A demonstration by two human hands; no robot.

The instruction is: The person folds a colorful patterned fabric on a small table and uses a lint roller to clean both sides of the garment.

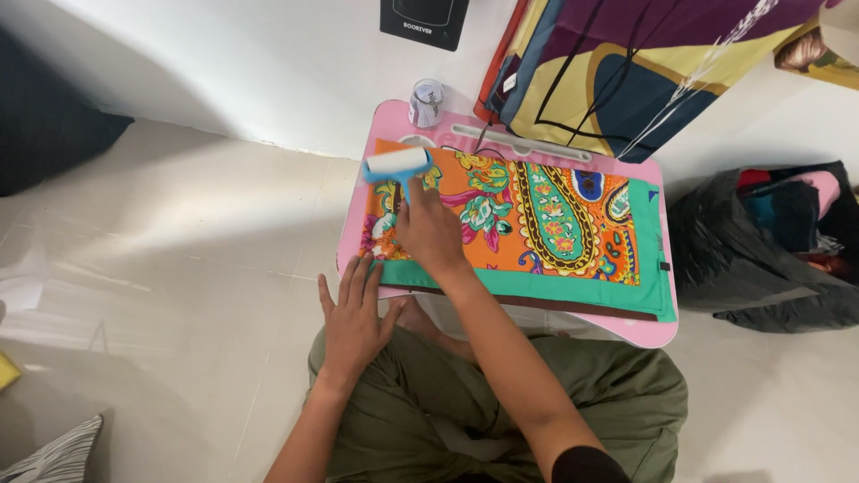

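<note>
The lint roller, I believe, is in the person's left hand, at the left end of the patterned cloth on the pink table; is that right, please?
Not quite. The head view shows the lint roller in the right hand, reaching across. The left hand lies flat at the near edge of the pink table. The rest holds: the roller is at the left end of the patterned cloth.

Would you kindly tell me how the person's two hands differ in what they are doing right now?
The right hand is closed around the blue handle of the lint roller, above the patterned cloth. The left hand lies open and flat, fingers spread, holding nothing, at the near edge of the pink table. Both are bare.
</note>
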